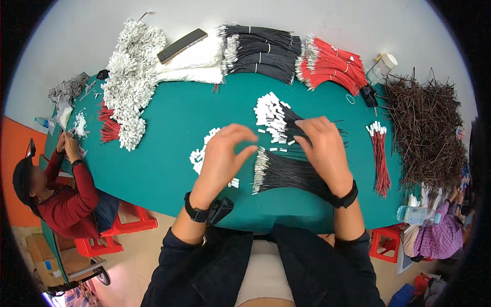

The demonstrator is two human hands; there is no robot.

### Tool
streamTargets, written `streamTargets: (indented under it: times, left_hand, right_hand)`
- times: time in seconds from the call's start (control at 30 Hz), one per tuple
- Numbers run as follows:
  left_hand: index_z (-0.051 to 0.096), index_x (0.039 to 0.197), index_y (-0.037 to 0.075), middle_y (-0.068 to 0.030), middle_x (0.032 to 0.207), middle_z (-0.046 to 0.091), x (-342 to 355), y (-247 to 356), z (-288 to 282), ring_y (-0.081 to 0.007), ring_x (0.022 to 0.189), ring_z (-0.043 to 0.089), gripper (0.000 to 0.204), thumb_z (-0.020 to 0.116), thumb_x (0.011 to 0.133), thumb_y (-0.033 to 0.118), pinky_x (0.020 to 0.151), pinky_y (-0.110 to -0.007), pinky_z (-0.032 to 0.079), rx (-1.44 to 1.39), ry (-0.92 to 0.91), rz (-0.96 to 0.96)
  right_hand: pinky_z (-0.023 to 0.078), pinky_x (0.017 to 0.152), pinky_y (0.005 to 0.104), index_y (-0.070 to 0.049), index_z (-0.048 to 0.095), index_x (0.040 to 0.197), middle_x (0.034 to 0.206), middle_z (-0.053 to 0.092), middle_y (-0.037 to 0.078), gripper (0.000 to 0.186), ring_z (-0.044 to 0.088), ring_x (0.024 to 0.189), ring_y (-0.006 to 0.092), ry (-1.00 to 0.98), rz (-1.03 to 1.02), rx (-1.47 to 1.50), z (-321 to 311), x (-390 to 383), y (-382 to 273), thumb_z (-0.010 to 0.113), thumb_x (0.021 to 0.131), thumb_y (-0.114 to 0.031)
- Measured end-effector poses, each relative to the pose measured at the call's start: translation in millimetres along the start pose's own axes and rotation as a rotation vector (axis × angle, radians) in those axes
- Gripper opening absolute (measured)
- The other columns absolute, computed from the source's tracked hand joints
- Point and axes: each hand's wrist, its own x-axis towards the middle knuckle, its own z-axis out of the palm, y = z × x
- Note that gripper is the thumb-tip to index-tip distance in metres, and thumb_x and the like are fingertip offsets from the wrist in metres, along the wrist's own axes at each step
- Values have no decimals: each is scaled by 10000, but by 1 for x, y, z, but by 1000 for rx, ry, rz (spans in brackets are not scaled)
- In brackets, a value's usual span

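My left hand (224, 154) hovers over a small pile of loose white connector housings (196, 157), with thumb and fingers curved apart and nothing visible between them. My right hand (325, 149) is over a bundle of black wires tipped with white housings (272, 115). Its thumb and forefinger are spread near those wires; whether they touch any is unclear. Closer to me lies a thick bundle of black wires (291, 173) with bare silvery terminals at the left end, its right end partly hidden by my right hand and wrist. A few single housings lie between the two bundles.
Along the back lie tied black bundles (266, 56), red bundles (332, 64), a white bag (192, 69) and a heap of white-ended wires (135, 66). Right are a thin red bundle (381, 161), brown wires (424, 128) and a plastic bottle (417, 215). A co-worker (64, 199) sits left.
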Motion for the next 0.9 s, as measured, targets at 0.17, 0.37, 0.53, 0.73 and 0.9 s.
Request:
streamTargets:
  times: [0.17, 0.37, 0.53, 0.73, 0.9]
  left_hand:
    - [761, 879, 94, -72, 944, 686, -29, -26, -19, -302, 949, 616, 227, 828, 668, 41, 868, -408, 503, 514, -344, 134]
    - [737, 874, 96, -63, 977, 628, -43, -32, -10, -279, 999, 573, 271, 840, 632, 32, 869, -394, 492, 603, -410, 116]
    - [693, 871, 71, -71, 964, 616, -37, -39, -8, -288, 995, 568, 282, 838, 634, 23, 859, -398, 491, 567, -430, 118]
    - [660, 856, 35, -94, 812, 615, -26, -46, 0, -306, 848, 610, 261, 832, 662, 7, 789, -402, 516, 445, -348, 130]
    - [701, 876, 1, -82, 780, 692, -16, -17, -2, -210, 730, 687, 198, 832, 728, -10, 657, -321, 539, 193, -205, -132]
  right_hand:
    - [513, 787, 452, -26, 687, 911, 885, 642, 126, 149, 620, 902, 335, -382, 14, 72, 2, -24, 0, 759, 821, -120]
    - [513, 749, 429, -23, 664, 880, 836, 627, 99, 252, 618, 874, 314, -455, 101, 93, 17, -44, -17, 840, 739, -135]
    - [501, 694, 421, -24, 661, 833, 788, 619, 98, 189, 623, 792, 299, -460, 157, 166, 22, -48, -14, 820, 758, -92]
    - [486, 623, 382, -17, 651, 840, 742, 611, 100, 127, 601, 672, 289, -370, 188, 226, 19, -49, -12, 772, 812, -44]
    - [502, 601, 334, -2, 631, 925, 769, 672, 117, 55, 651, 648, 244, -331, 424, 505, 5, -45, -20, 684, 912, -10]
